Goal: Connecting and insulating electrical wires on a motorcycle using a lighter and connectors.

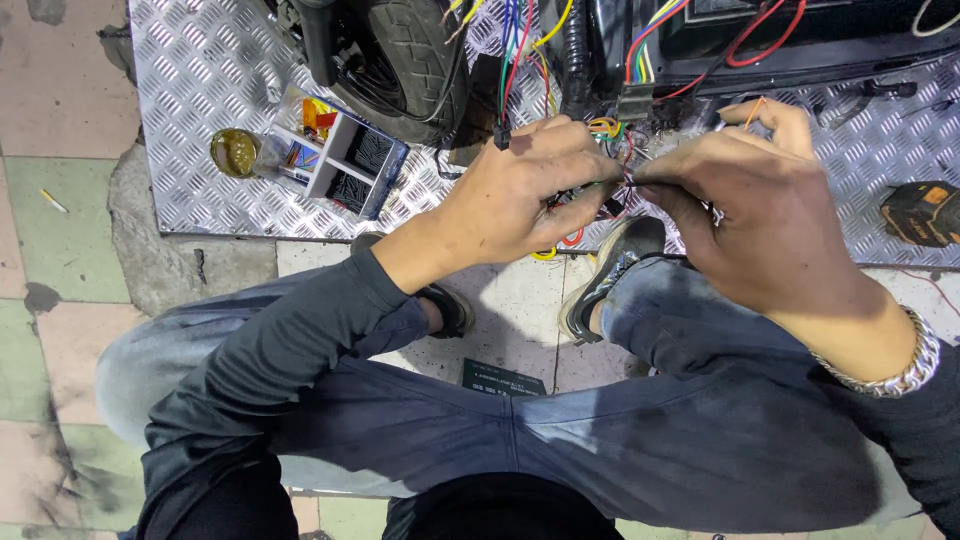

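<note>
Red and dark thin wires (628, 180) sit pinched between the two hands, just above the person's shoes and over the near edge of the diamond-plate metal sheet (200, 100). Left hand (520, 190): fingers curled and pressed together around the wire ends, thumb underneath. Right hand (770, 210): thumb and forefinger pinching the same strands from the other side, remaining fingers loosely bent; an orange wire (755, 108) passes by the raised forefinger. The two grips nearly touch at the join.

Judgement: splice or twist is mid-way — the ends are brought together and held, but no tape or connector shows on them; whether the twist is complete is hidden by the fingers.

Outward: loose bundle of coloured wires (525, 40) hangs from the dark vehicle body (800, 40), still unbundled. Tyre (415, 50) behind. Compartment box of small parts (340, 150) and a small round jar (235, 152) to the left. Yellow-black battery pack (922, 212) far right. Silver bracelet (895, 375) on the right wrist.
</note>
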